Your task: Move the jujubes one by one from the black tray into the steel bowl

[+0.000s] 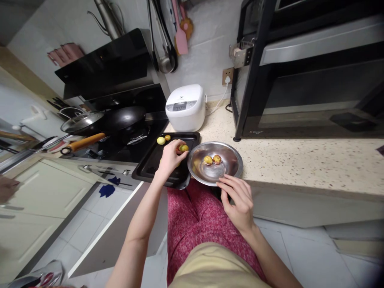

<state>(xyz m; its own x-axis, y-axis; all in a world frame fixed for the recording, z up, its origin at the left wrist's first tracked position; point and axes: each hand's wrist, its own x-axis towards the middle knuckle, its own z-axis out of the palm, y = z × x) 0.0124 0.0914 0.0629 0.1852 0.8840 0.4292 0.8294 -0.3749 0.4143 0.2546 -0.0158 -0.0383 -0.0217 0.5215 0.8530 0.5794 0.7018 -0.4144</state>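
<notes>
My left hand (171,158) is closed around a small round yellow-green fruit (183,148) above the right side of a black baking tray (151,164). In the tray's far left corner lie a pale yellow fruit (161,140) and a smaller orange-brown one (167,137). The shiny metal bowl (234,162), right against the tray, holds two mottled yellow-brown pieces (213,160) side by side. My right hand (238,198) is at the bowl's near rim, fingers over the edge and thumb below it, gripping lightly. What exact kind the round pieces are, I cannot tell.
Behind the tray stands a white rice cooker (186,108). On the stove at left are a dark wok (126,118) and a glass-lidded pan (82,122). A black oven (315,88) stands at right. Another person's hand (7,189) shows at the left edge.
</notes>
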